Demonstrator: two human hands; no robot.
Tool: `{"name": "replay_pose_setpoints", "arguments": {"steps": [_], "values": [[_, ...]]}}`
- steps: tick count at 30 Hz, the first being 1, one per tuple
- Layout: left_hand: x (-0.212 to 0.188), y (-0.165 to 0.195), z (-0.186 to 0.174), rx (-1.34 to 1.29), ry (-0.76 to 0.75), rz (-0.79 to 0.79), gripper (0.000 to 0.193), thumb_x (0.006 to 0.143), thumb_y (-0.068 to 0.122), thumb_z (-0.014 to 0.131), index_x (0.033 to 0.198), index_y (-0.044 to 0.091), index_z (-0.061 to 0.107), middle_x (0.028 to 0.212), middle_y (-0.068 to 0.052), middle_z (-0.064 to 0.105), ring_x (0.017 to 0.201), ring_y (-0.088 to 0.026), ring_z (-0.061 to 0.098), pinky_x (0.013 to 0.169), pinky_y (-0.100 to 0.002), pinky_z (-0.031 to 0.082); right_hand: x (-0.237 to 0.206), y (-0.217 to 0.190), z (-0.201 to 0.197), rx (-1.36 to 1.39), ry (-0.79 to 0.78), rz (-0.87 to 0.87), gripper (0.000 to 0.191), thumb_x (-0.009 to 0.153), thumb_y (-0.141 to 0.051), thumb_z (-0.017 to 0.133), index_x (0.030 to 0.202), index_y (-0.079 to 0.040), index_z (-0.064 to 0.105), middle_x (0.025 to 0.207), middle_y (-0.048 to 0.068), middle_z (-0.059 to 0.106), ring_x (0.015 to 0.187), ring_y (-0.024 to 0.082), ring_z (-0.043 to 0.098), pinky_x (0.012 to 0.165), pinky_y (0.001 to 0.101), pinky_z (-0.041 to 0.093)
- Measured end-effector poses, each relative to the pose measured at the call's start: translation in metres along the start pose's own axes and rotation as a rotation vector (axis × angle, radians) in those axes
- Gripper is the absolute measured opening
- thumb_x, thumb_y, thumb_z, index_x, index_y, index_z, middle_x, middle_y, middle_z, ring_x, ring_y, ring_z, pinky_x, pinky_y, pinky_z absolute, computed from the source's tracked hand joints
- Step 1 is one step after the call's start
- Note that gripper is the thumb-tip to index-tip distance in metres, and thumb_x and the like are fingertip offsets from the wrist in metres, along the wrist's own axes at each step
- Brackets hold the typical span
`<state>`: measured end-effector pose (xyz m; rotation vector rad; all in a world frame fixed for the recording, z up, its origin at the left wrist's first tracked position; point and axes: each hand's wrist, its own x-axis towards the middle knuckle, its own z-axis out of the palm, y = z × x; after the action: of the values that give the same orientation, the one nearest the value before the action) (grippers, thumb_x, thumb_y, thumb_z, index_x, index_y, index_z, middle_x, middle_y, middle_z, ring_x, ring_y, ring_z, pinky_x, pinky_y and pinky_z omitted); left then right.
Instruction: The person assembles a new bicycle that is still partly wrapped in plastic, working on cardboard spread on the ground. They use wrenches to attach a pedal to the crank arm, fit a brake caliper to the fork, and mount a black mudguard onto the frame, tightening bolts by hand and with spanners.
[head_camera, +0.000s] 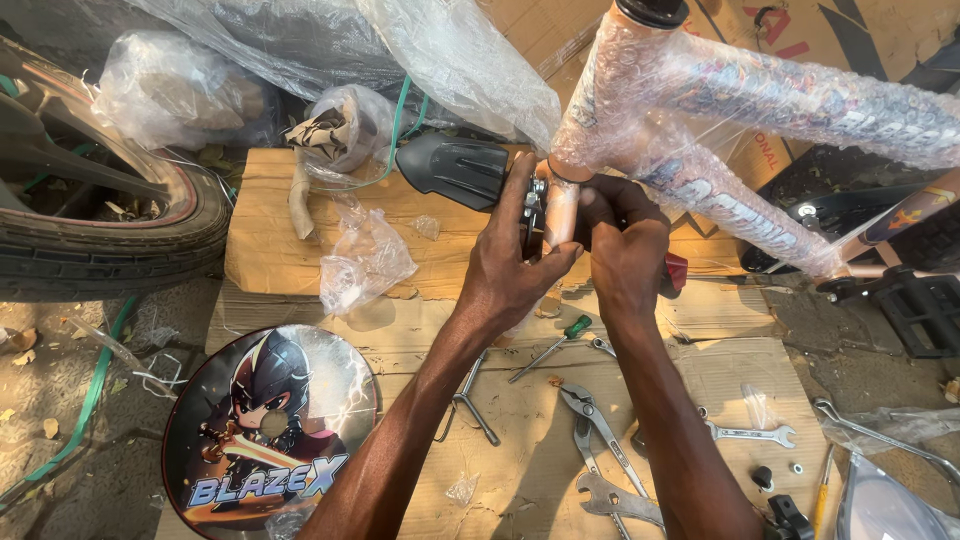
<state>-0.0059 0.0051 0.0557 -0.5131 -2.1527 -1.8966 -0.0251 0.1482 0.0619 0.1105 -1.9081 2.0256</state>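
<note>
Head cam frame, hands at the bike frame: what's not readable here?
- Head view: what the right hand holds; only a red tip shows past its fingers.
- Joint between the black mudguard and the frame tube: covered by the left hand.
- Bike frame: paint blurred by bubble wrap, cut off by the right edge.
- Tyre: cut by the left edge.
- Pliers: handles run off the bottom.

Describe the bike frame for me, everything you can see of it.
The bike frame is copper-pink metal with printed graphics, wrapped in bubble wrap. Its tubes fan out rightward from the head tube, which points down toward the cardboard. The left hand and right hand grip the bare lower end, beside a black plastic guard. A black pedal shows at right.
</note>
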Motion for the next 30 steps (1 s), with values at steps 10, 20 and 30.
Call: {"name": "replay_pose_setpoints", "arguments": {"steps": [10, 20, 30], "values": [[0.0, 0.001, 0.0, -0.001, 0.006, -0.056, 0.104, 0.082, 0.017, 0.078, 0.163, 0.004, 0.015, 0.151, -0.025, 0.052, 0.107, -0.028, 0.072, 0.087, -0.036, 0.061, 0.008, -0.004, 0.012, -0.347, 0.207, -0.008, 0.03, 0.104, -0.024, 0.061, 0.103, 0.003, 0.073, 0.087, 0.009, 0.073, 0.076, 0.015, 0.062, 0.073, 0.0347, 0.05], [-0.001, 0.0, 0.002, 0.01, 0.028, 0.009, 0.101, 0.084, 0.016, 0.078, 0.164, 0.002, 0.016, 0.148, -0.025, 0.053, 0.11, -0.025, 0.071, 0.088, -0.035, 0.061, -0.011, -0.016, -0.01, -0.699, -0.064, -0.326, 0.026, 0.095, -0.012, 0.06, 0.118, -0.006, 0.07, 0.114, 0.014, 0.067, 0.107, 0.034, 0.058, 0.095, 0.0473, 0.045], [-0.001, 0.001, 0.001, 0.079, 0.053, 0.147, 0.101, 0.087, 0.011, 0.078, 0.165, 0.0, 0.013, 0.164, -0.03, 0.034, 0.132, -0.033, 0.061, 0.1, -0.038, 0.059, -0.004, -0.014, -0.015, -0.804, -0.082, -0.538, 0.029, 0.092, -0.007, 0.067, 0.12, -0.005, 0.071, 0.119, 0.016, 0.069, 0.111, 0.037, 0.06, 0.096, 0.0494, 0.041]]}}
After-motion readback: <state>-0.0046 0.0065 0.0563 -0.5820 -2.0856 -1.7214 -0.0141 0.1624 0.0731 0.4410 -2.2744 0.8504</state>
